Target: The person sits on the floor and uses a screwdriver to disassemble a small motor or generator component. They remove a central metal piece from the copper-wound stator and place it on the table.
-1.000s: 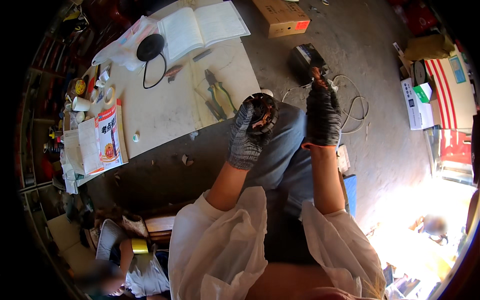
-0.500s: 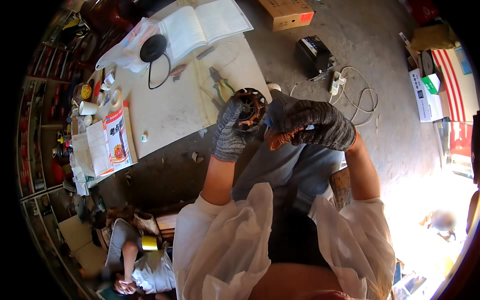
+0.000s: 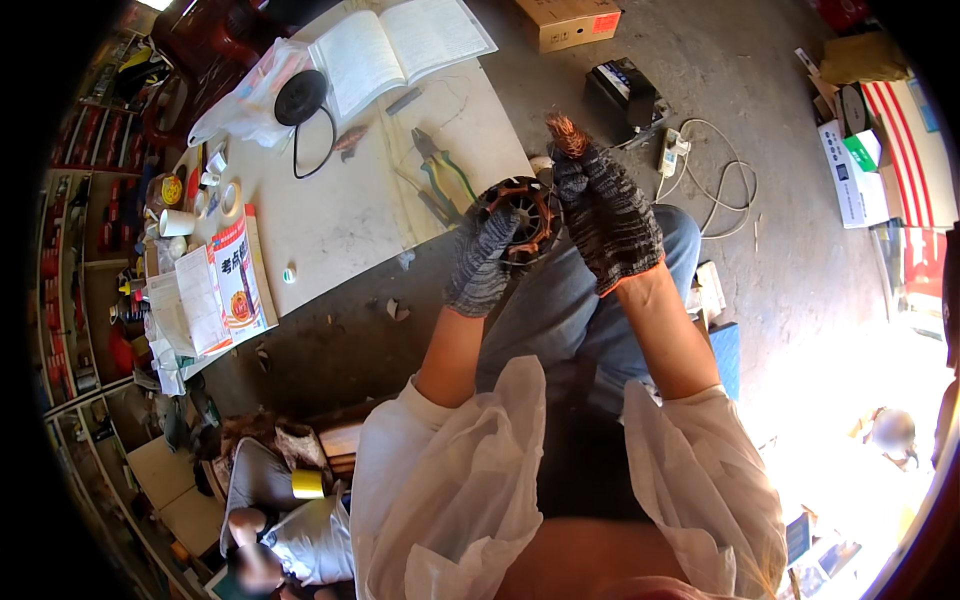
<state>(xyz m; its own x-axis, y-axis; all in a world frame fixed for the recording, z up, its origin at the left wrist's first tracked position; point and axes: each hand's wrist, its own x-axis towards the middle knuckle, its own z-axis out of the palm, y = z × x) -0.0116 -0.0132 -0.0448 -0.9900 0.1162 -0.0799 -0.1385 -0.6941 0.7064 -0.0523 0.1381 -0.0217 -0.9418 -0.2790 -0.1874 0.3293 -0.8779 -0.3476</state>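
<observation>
Right hand (image 3: 608,218) now reaches farther forward, fingers clutching copper wire (image 3: 567,134); left hand (image 3: 480,262) grips a slotted ring (image 3: 551,222). Wire handling seems underway, next needing steady support.

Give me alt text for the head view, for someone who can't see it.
A gloved left hand holds a dark ring-shaped part; the gloved right hand grips a copper-coloured wire bundle. Pliers and an open book lie on a pale table.

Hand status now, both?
Left hand: closed, holding the round spoked part.
Right hand: closed, holding the copper wire bundle.
</observation>
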